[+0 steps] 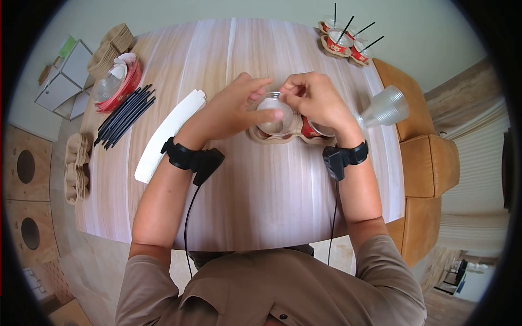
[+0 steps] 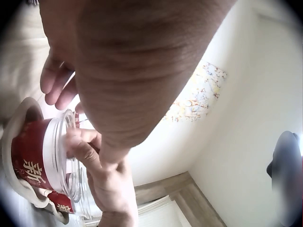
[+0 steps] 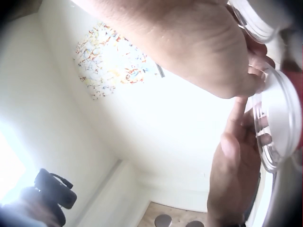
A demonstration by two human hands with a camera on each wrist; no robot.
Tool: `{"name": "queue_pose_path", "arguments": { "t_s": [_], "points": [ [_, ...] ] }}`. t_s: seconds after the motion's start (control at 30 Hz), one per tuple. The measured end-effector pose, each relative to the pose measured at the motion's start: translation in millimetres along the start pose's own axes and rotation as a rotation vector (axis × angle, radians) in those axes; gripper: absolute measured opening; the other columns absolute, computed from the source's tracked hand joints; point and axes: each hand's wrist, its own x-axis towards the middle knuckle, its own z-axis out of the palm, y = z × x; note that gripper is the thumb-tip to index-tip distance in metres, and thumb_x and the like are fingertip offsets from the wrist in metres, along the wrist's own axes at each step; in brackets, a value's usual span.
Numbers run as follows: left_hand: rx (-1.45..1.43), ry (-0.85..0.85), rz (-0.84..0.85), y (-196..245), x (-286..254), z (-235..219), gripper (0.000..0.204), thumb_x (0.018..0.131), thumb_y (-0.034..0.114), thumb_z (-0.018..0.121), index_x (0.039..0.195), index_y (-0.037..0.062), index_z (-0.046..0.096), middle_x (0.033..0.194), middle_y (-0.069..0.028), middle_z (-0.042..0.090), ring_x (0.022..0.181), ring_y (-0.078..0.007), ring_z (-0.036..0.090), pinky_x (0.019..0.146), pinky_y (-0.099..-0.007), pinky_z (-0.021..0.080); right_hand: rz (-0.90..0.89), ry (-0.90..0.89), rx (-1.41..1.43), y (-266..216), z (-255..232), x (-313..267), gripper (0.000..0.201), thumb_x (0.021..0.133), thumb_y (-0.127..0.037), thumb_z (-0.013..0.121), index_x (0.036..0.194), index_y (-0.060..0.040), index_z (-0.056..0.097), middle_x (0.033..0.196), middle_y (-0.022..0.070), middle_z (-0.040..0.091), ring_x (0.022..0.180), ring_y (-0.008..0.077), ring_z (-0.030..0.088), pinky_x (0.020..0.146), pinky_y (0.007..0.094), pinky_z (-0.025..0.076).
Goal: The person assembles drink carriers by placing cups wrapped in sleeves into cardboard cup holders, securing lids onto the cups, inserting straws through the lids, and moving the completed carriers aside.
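Observation:
A red-and-white paper cup [image 2: 28, 153] with a clear plastic lid [image 1: 276, 120] over its mouth sits in a brown pulp cup carrier [image 1: 272, 140]. My right hand [image 1: 319, 99] pinches the lid's far right rim between thumb and curled fingers. On the other side, my left hand [image 1: 225, 114] is spread beside the same cup, its thumb reaching across the lid and its fingers loosely extended. In the right wrist view, the left hand's fingers show just beyond the lid. A second red cup [image 1: 309, 129] stands in the carrier below my right hand, which partly hides it.
Right of the carrier lies a stack of clear plastic pieces [image 1: 389, 107]. Lidded cups with black straws fill a carrier [image 1: 337, 48] at the far right. Leftward are a long white strip [image 1: 169, 137], black straws [image 1: 125, 117], nested red cups [image 1: 130, 87] and stacked carriers [image 1: 77, 168].

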Motion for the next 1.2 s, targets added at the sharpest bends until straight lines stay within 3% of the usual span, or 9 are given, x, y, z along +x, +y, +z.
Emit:
{"name": "queue_pose_path", "arguments": {
  "t_s": [0.07,0.2,0.5,0.57,0.73,0.83,0.97,1.0,1.2],
  "points": [
    [0.018,-0.012,0.033,-0.1,-1.1,4.6,0.080,0.093,0.041,0.094,0.159,0.0078,0.063,0.126,-0.0061,0.057,0.121,-0.0203,0.056,0.109,-0.0341,0.047,0.023,-0.025,0.036,2.3,-4.4,0.6,0.013,0.092,-0.011,0.083,0.098,0.0013,0.083,0.078,0.0102,0.077,0.071,0.0189,0.071,0.071,0.0362,0.058],
    [0.091,-0.042,0.123,-3.8,1.6,10.1,0.095,0.079,0.043,0.104,0.158,0.0102,0.062,0.126,-0.0060,0.057,0.119,-0.0217,0.057,0.109,-0.0353,0.048,-0.007,-0.055,0.064,13.1,1.1,3.7,0.012,0.092,-0.009,0.082,0.097,0.0017,0.084,0.078,0.0121,0.077,0.070,0.0206,0.072,0.071,0.0370,0.058],
    [0.176,-0.047,0.223,-2.4,3.2,14.7,0.092,0.082,0.037,0.102,0.160,0.0099,0.059,0.125,-0.0082,0.057,0.120,-0.0261,0.059,0.108,-0.0385,0.049,0.007,-0.027,-0.083,6.2,-6.0,-0.3,0.014,0.092,-0.012,0.083,0.098,0.0006,0.085,0.075,0.0129,0.077,0.070,0.0211,0.072,0.071,0.0373,0.058],
    [0.179,-0.022,0.250,-2.5,1.9,22.0,0.093,0.082,0.035,0.102,0.160,0.0086,0.059,0.127,-0.0093,0.058,0.121,-0.0272,0.059,0.109,-0.0388,0.049,0.010,-0.046,0.076,6.0,-18.7,-2.4,0.012,0.095,-0.009,0.085,0.099,0.0018,0.082,0.079,0.0028,0.074,0.075,0.0114,0.063,0.071,0.0323,0.054],
    [0.192,-0.011,0.278,-9.7,1.2,20.6,0.095,0.081,0.030,0.101,0.162,0.0055,0.057,0.130,-0.0117,0.059,0.124,-0.0300,0.061,0.111,-0.0392,0.049,0.040,0.295,0.020,5.7,-84.1,-25.3,0.027,0.102,-0.015,0.085,0.122,0.0026,0.082,0.101,0.0026,0.080,0.093,0.0111,0.072,0.087,0.0281,0.057],
    [0.208,0.022,0.222,-13.1,1.9,3.6,0.093,0.081,0.028,0.100,0.161,0.0049,0.059,0.129,-0.0116,0.061,0.126,-0.0294,0.062,0.111,-0.0391,0.049,0.146,0.300,0.020,16.4,-107.9,-46.6,0.033,0.101,-0.015,0.087,0.127,0.0038,0.080,0.101,0.0026,0.080,0.094,0.0107,0.072,0.089,0.0266,0.057],
    [0.187,0.089,0.092,-7.5,0.7,-11.6,0.089,0.081,0.028,0.098,0.158,0.0054,0.061,0.129,-0.0115,0.062,0.128,-0.0291,0.063,0.114,-0.0394,0.048,0.150,0.188,-0.176,33.7,-101.3,-85.9,0.066,0.085,-0.031,0.100,0.138,-0.0011,0.077,0.116,0.0118,0.080,0.108,0.0224,0.073,0.094,0.0382,0.059],
    [0.188,0.103,0.070,-7.3,0.0,-14.5,0.088,0.081,0.029,0.098,0.158,0.0059,0.062,0.129,-0.0114,0.062,0.129,-0.0289,0.063,0.114,-0.0395,0.048,0.309,0.060,-0.298,28.0,-101.2,-91.4,0.090,0.073,-0.029,0.106,0.150,-0.0029,0.070,0.130,0.0183,0.074,0.124,0.0332,0.071,0.105,0.0440,0.059],
    [0.223,0.156,0.086,-15.4,-0.6,-18.8,0.090,0.081,0.031,0.098,0.160,0.0085,0.061,0.126,-0.0115,0.061,0.125,-0.0293,0.062,0.112,-0.0393,0.049,0.325,0.070,-0.356,45.7,-66.5,-119.0,0.114,0.062,-0.021,0.109,0.163,-0.0085,0.058,0.141,0.0238,0.067,0.131,0.0442,0.066,0.116,0.0507,0.055]
  ]
}}
